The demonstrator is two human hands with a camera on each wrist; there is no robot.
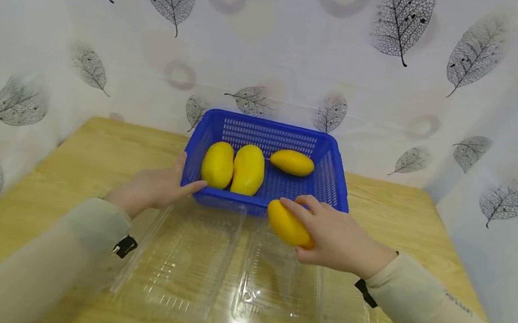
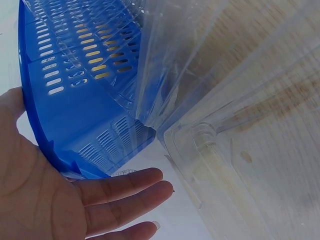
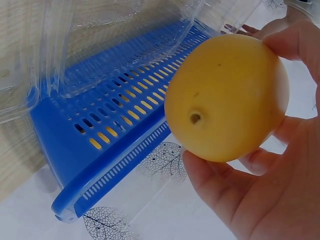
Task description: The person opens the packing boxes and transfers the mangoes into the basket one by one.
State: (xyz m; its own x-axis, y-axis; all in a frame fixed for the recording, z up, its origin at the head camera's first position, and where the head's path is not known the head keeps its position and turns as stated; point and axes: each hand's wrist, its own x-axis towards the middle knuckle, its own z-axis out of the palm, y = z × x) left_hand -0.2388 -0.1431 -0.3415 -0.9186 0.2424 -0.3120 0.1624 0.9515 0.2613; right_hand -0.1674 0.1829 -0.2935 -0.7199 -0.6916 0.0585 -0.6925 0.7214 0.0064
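Observation:
My right hand (image 1: 341, 238) holds a yellow mango (image 1: 290, 225) between thumb and fingers, over the front rim of a blue plastic basket (image 1: 259, 201). One rounded end of that mango (image 3: 225, 100), with its stem scar, faces the camera in the right wrist view. My left hand (image 1: 151, 189) is at the basket's front left corner, thumb by the front rim. In the left wrist view, its fingers (image 2: 125, 195) stretch out fairly straight beside the basket corner. Inside the basket are two upright-lying mangoes (image 1: 218, 165) on the left and another mango (image 1: 292, 162) lying crosswise at the back right.
Clear plastic containers stand on the wooden table (image 1: 385, 205) in front of the basket: a left container (image 1: 177, 279), a middle container (image 1: 270, 295) and a right container (image 1: 349, 314). A white leaf-print cloth (image 1: 280, 33) hangs behind and at both sides.

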